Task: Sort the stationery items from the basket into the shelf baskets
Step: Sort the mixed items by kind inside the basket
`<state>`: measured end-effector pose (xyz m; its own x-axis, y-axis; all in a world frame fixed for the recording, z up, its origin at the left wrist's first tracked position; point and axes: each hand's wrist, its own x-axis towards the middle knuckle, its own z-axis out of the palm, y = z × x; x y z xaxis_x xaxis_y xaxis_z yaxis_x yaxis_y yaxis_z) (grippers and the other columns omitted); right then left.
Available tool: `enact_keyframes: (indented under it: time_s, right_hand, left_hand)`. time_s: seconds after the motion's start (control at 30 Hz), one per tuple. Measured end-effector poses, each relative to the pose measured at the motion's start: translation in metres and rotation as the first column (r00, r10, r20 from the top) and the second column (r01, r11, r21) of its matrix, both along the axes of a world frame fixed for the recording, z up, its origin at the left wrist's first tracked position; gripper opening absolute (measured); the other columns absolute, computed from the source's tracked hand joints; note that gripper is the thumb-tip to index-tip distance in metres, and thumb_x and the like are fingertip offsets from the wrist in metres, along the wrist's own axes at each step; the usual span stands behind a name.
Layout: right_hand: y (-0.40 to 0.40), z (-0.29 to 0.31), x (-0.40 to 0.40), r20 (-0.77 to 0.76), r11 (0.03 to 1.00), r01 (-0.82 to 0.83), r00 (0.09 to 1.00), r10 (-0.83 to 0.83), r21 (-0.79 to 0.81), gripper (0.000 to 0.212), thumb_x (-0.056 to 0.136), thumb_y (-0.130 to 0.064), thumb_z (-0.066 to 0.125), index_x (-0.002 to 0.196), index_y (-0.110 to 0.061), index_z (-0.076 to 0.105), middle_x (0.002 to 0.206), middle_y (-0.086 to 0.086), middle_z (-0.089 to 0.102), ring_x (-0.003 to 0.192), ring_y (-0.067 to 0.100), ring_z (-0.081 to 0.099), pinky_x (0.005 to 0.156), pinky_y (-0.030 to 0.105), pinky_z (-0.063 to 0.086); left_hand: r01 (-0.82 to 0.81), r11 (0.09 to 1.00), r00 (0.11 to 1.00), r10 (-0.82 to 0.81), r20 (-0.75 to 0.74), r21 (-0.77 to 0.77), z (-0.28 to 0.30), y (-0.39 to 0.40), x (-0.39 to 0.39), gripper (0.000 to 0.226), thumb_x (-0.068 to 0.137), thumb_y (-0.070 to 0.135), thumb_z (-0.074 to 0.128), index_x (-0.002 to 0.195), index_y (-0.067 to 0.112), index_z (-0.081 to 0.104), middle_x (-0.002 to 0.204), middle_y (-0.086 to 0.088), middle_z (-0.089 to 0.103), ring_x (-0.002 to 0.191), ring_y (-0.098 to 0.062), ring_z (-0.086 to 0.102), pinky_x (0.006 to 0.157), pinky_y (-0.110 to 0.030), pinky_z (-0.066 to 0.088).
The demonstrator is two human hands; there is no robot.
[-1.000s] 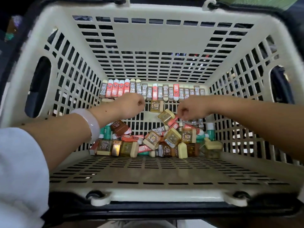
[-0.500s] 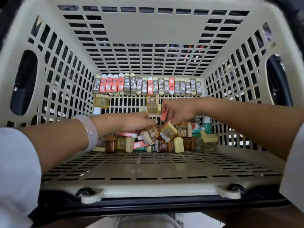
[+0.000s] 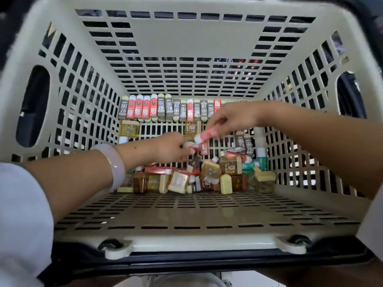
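I'm looking down into the cream basket (image 3: 207,36), both hands deep inside it. The right hand (image 3: 234,119), reaching in from three o'clock, pinches a red-and-white eraser (image 3: 207,135) between thumb and fingertips, lifted clear of the pile. The left hand (image 3: 172,148), coming from nine o'clock, has its fingers curled round another red-and-white eraser (image 3: 193,145) just below the first — the two pieces look nearly touching, though I can't tell whether they actually meet.

At twelve o'clock a neat row of erasers (image 3: 172,109), grey and red, stands upright against the far wall. Toward six o'clock of the hands lies the loose heap (image 3: 207,177) of amber boxes, cream lids and a green-and-white tube, still jumbled. A pale bangle (image 3: 115,164) sits on the left wrist.

I judge this to be the picking-and-gathering step: red erasers are being collected out of the heap, with much sorting left. No shelf basket shows here, so the next move, I reckon, calls for a firm hold on both pieces and a lift up over the rim without snagging the slotted walls.
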<state>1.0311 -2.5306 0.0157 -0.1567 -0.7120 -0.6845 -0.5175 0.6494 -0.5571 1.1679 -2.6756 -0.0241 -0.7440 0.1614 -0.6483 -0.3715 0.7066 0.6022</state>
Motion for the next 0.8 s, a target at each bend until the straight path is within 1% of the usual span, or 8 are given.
enact_keyframes:
  time_s: [0.07,0.17,0.3,0.43,0.57,0.6,0.7,0.8]
  right_hand:
    - [-0.003,0.003,-0.009,0.118,0.942,0.311,0.947,-0.298,-0.126,0.017,0.092,-0.023,0.052,0.106,-0.02,0.06,0.085,-0.004,0.065,0.068,0.002,0.057,0.057,0.013,0.046]
    - [-0.017,-0.008,-0.006,0.162,0.734,0.635,0.772,-0.615,-0.239,0.006,0.094,-0.008,0.049,0.096,-0.013,0.049,0.079,0.005,0.065,0.061,0.009,0.057,0.051,0.016,0.047]
    - [-0.044,-0.029,0.019,0.257,0.544,0.818,0.575,-0.777,-0.187,0.017,0.09,-0.001,0.053,0.077,-0.011,0.048,0.076,0.01,0.06,0.065,0.016,0.06,0.058,0.021,0.054]
    - [-0.07,-0.049,0.035,0.276,0.298,0.944,0.327,-0.904,-0.143,0.02,0.085,-0.001,0.061,0.069,-0.01,0.056,0.081,0.006,0.061,0.089,0.023,0.066,0.085,0.034,0.054]
    - [-0.083,-0.057,0.035,0.263,0.031,0.989,0.069,-0.962,-0.146,0.022,0.083,-0.006,0.064,0.068,-0.014,0.05,0.095,0.011,0.066,0.092,0.027,0.065,0.087,0.039,0.053]
    - [-0.083,-0.058,0.034,0.237,0.042,0.986,0.08,-0.968,-0.162,0.021,0.084,-0.007,0.062,0.069,-0.015,0.049,0.098,0.012,0.066,0.092,0.027,0.065,0.085,0.04,0.053]
    - [-0.085,-0.055,0.04,0.112,0.233,0.949,0.261,-0.959,-0.213,0.011,0.086,-0.007,0.057,0.077,-0.012,0.061,0.09,0.007,0.066,0.081,0.021,0.06,0.066,0.03,0.051]
    - [-0.088,-0.05,0.043,0.107,0.374,0.908,0.398,-0.911,-0.19,0.021,0.091,-0.002,0.048,0.097,-0.005,0.068,0.097,0.008,0.067,0.079,0.017,0.059,0.074,0.027,0.053]
  left_hand:
    - [-0.063,0.998,0.997,0.064,-0.033,0.028,0.005,-0.01,-0.006,0.013,0.095,0.024,0.048,0.087,0.03,0.056,0.071,0.003,0.058,0.061,-0.006,0.053,0.052,-0.016,0.039]
    - [-0.051,0.999,0.999,0.051,0.0,-0.009,0.008,-0.019,-0.009,0.022,0.096,0.022,0.044,0.083,0.018,0.062,0.072,0.005,0.059,0.063,-0.004,0.055,0.057,-0.016,0.04]
    - [0.013,0.997,0.999,-0.009,0.052,-0.081,0.003,-0.017,-0.008,0.019,0.096,0.021,0.044,0.093,0.011,0.06,0.08,0.003,0.059,0.07,-0.007,0.056,0.063,-0.021,0.042]
    - [-0.111,0.994,0.99,0.112,0.083,-0.017,0.001,-0.01,-0.008,0.022,0.094,0.025,0.045,0.097,0.01,0.061,0.092,-0.004,0.063,0.085,-0.017,0.06,0.075,-0.027,0.046]
    - [-0.176,0.984,0.977,0.171,0.125,0.029,0.002,0.0,-0.004,0.026,0.091,0.033,0.05,0.102,0.012,0.061,0.096,-0.006,0.059,0.082,-0.016,0.053,0.069,-0.026,0.042]
    - [-0.144,0.99,0.984,0.142,0.112,0.006,0.001,0.002,-0.003,0.031,0.091,0.034,0.053,0.109,0.01,0.061,0.102,-0.007,0.06,0.086,-0.018,0.054,0.073,-0.025,0.041]
    - [-0.082,0.997,0.994,0.082,0.067,-0.007,0.001,0.005,0.0,0.041,0.091,0.03,0.055,0.128,0.012,0.053,0.117,-0.012,0.06,0.105,-0.026,0.055,0.077,-0.025,0.04]
    - [-0.02,1.0,0.997,0.02,0.08,0.0,0.001,0.004,0.0,0.055,0.091,0.03,0.056,0.14,0.015,0.037,0.126,-0.01,0.056,0.114,-0.025,0.053,0.081,-0.02,0.035]
